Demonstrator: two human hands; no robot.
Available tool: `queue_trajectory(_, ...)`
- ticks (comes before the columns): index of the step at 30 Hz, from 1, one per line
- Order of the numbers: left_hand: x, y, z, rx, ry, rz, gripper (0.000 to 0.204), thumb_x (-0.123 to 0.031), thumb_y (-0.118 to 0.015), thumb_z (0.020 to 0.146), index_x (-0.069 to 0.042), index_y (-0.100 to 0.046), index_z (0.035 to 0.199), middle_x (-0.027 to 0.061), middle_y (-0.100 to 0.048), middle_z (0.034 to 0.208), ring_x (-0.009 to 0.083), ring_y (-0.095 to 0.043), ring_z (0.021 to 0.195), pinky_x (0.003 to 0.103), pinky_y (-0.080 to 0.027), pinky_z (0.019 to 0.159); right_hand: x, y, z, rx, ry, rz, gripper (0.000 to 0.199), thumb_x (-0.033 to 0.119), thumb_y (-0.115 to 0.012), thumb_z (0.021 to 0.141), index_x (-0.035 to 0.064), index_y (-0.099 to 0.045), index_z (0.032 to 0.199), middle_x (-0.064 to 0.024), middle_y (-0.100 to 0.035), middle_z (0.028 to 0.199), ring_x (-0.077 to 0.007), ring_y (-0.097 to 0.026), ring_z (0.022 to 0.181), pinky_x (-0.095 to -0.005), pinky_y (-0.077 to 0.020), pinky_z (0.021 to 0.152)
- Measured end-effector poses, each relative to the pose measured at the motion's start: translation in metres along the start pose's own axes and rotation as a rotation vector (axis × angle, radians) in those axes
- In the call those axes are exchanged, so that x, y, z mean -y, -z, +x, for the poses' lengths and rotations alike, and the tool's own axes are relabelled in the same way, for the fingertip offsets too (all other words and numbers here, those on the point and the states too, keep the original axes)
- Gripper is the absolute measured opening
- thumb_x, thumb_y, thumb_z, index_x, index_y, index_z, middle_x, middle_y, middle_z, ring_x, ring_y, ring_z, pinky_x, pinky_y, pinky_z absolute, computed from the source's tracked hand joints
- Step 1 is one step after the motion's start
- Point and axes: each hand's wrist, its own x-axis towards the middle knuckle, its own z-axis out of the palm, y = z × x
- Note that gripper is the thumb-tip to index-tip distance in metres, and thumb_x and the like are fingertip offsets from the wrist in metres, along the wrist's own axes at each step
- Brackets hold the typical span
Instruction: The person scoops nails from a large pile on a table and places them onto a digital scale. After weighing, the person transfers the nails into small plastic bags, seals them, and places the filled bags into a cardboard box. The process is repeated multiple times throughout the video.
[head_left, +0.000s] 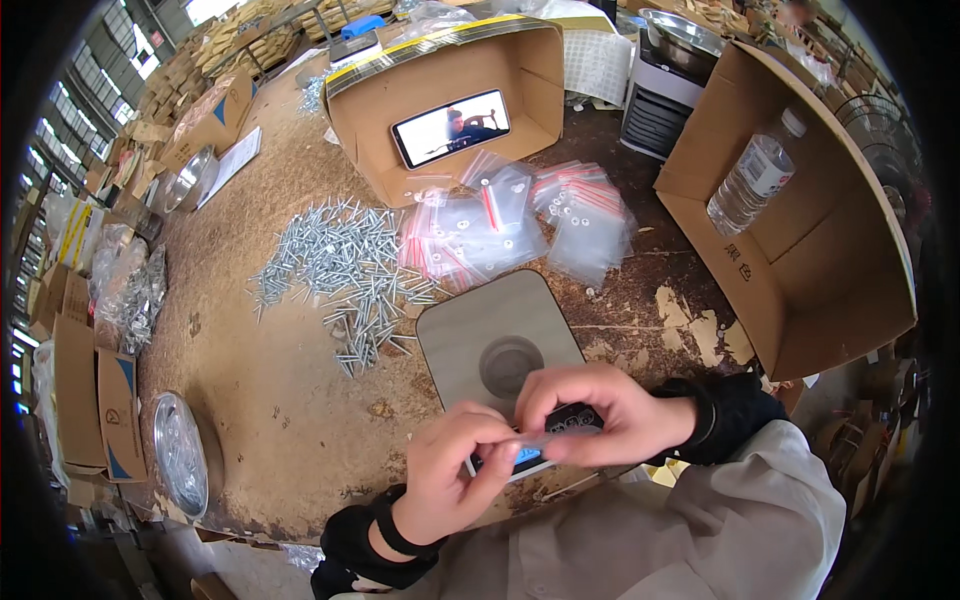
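Observation:
My left hand point(448, 462) and my right hand point(605, 412) meet over the front of a flat digital scale point(462, 335). Both are closed in a pinch on a small clear plastic bag point(536, 439), mostly covered by the fingers. Behind the hands, the scale's plate bears a round dark mark point(510, 366); its lit display shows partly below the fingers. Beyond the scale lie clear zip bags with red strips point(470, 235), and a second stack of such bags point(590, 220) to their right. A loose heap of silver screws point(345, 265) spreads left of them.
A phone point(452, 128) showing a picture leans inside an open cardboard box point(535, 75) at the back. Another open box point(835, 290) on the right holds a water bottle point(755, 170). Metal bowls point(208, 455) stand at the left edge. A small air cooler point(660, 100) stands behind.

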Motion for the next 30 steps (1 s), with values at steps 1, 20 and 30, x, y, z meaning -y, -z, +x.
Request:
queue_trajectory(1, -0.001, 0.0, 0.001, 0.017, -0.025, 0.049, 0.01, 0.002, -0.068, 0.082, -0.002, -0.063, 0.089, 0.0078, -0.064, 0.081, 0.0145, -0.056, 0.059, 0.026, -0.043, 0.053, -0.001, -0.002, -0.001, -0.022, 0.016, -0.069, 0.009, 0.001, -0.065, 0.089, 0.0003, -0.059, 0.095, -0.0057, -0.06, 0.089, -0.0166, -0.059, 0.076, -0.0279, -0.0464, 0.07)
queue_trajectory(20, 0.007, 0.01, -0.016, -0.179, -0.085, -0.088, 0.007, -0.002, -0.068, 0.082, 0.0, -0.062, 0.085, 0.0112, -0.062, 0.078, 0.015, -0.054, 0.059, 0.025, -0.042, 0.052, 0.009, 0.0, -0.003, -0.021, 0.134, -0.156, 0.013, 0.0, -0.067, 0.083, 0.0021, -0.055, 0.08, -0.0059, -0.055, 0.072, -0.023, -0.054, 0.064, -0.035, -0.0407, 0.058)
queue_trajectory(30, 0.0, 0.028, -0.05, -0.345, 0.214, -0.269, 0.015, -0.018, -0.062, 0.093, -0.007, -0.053, 0.089, 0.0063, -0.054, 0.08, 0.014, -0.052, 0.067, 0.029, -0.042, 0.06, 0.006, 0.003, -0.006, 0.116, 0.098, -0.118, 0.017, 0.008, -0.069, 0.089, 0.0035, -0.056, 0.079, -0.0016, -0.047, 0.061, -0.0121, -0.039, 0.051, -0.0302, -0.0308, 0.048)
